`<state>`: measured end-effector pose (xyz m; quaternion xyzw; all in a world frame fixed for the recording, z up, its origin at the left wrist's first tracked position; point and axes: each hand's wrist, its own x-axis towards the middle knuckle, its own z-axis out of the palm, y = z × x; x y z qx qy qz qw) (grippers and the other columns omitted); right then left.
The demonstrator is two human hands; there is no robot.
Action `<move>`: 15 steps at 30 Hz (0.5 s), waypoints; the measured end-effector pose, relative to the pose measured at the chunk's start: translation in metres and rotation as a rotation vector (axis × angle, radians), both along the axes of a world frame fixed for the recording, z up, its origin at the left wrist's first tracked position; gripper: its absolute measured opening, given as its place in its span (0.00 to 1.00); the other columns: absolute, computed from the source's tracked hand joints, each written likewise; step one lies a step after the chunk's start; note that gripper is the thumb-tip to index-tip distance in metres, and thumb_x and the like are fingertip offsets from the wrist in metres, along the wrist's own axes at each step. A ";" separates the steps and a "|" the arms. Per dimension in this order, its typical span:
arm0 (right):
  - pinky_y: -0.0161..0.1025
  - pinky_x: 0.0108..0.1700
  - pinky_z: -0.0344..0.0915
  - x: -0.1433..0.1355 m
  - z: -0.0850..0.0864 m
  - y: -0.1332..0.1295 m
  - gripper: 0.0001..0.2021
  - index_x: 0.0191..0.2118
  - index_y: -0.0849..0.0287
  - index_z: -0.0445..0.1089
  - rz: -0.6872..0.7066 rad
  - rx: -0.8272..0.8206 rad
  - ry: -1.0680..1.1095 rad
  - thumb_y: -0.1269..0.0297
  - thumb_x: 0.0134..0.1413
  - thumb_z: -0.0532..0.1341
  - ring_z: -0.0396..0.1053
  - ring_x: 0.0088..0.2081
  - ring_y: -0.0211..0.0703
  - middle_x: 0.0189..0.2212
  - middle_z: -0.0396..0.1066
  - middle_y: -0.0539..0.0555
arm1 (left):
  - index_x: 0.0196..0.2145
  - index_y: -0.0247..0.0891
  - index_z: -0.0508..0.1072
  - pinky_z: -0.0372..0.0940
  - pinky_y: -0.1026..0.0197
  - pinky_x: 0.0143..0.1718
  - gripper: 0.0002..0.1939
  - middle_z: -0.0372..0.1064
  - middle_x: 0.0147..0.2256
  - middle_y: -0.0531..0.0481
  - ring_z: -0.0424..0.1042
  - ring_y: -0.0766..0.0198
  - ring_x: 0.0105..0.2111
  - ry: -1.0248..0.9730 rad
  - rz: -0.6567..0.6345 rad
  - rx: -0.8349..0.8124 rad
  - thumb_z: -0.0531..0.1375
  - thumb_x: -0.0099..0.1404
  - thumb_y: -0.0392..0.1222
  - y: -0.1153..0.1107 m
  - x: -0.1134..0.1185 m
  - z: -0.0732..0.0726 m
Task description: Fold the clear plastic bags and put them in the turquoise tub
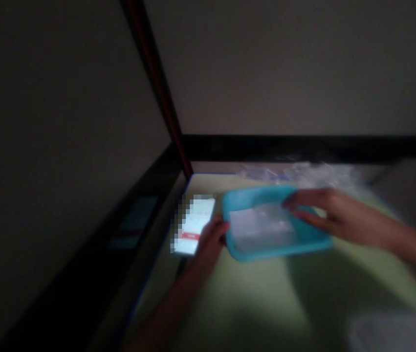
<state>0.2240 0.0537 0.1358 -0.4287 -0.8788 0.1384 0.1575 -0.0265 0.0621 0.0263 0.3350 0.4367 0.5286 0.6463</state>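
A turquoise plastic tray [262, 254] is in front of me, a little right of the middle. My left hand [213, 234] grips its left edge, with the fingers closed on the rim. Inside lies a whitish, see-through plastic packet [262, 226], blurred, its contents hard to make out. My right hand [317, 210] reaches in over the right side of the tray. Its thumb and fingers are brought together at the packet's upper right corner, pinching it. The fingertips are dark and smeared.
A lit phone-like screen [195, 222] stands left of the tray, partly behind my left hand. Crumpled clear plastic [314, 173] lies along the back edge of the pale green table [259, 293]. A whitish blurred thing [398, 332] sits at the lower right. Walls close in behind and left.
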 end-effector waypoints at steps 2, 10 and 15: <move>0.41 0.39 0.68 0.023 -0.006 0.022 0.13 0.40 0.57 0.72 -0.213 0.162 0.068 0.61 0.60 0.51 0.73 0.37 0.46 0.37 0.74 0.55 | 0.24 0.37 0.69 0.58 0.68 0.22 0.12 0.65 0.20 0.57 0.64 0.69 0.21 -0.017 0.030 0.010 0.66 0.44 0.44 0.001 -0.001 0.001; 0.53 0.55 0.58 0.075 -0.108 0.125 0.14 0.41 0.59 0.74 -0.316 0.237 -0.138 0.70 0.54 0.52 0.62 0.54 0.55 0.53 0.66 0.61 | 0.23 0.37 0.68 0.59 0.68 0.21 0.13 0.67 0.21 0.57 0.65 0.69 0.21 -0.069 0.101 0.040 0.67 0.42 0.43 0.006 -0.002 0.001; 0.61 0.57 0.50 0.058 -0.145 0.140 0.20 0.50 0.60 0.69 -0.371 0.213 -0.167 0.70 0.51 0.54 0.54 0.59 0.61 0.56 0.63 0.63 | 0.23 0.37 0.66 0.58 0.69 0.21 0.12 0.65 0.21 0.58 0.64 0.71 0.21 -0.067 0.131 0.067 0.66 0.44 0.42 0.008 -0.003 -0.002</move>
